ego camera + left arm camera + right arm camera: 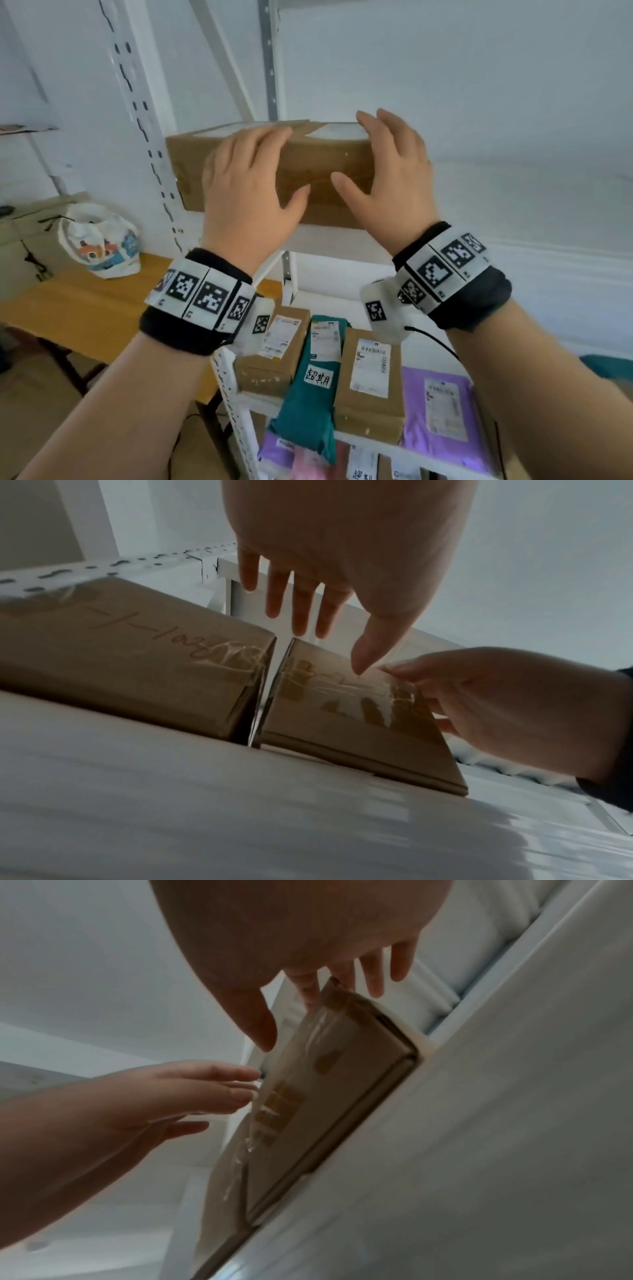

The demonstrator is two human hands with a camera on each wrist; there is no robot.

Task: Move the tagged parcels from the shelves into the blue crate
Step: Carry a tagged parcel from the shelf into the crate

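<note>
Two brown taped cardboard boxes stand side by side on the top shelf. My left hand is raised in front of them with fingers spread and straight, above the narrow gap between the left box and the right box. My right hand reaches to the right box, its straight fingers at the box's right end. Neither hand grips anything. One shelf down lies a teal bag with a handwritten white tag. No blue crate is in view.
The lower shelf also holds two labelled brown boxes and a purple mailer. More parcels lie on the shelf below. A perforated white upright stands at the left. Behind it is a wooden table with a white printed bag.
</note>
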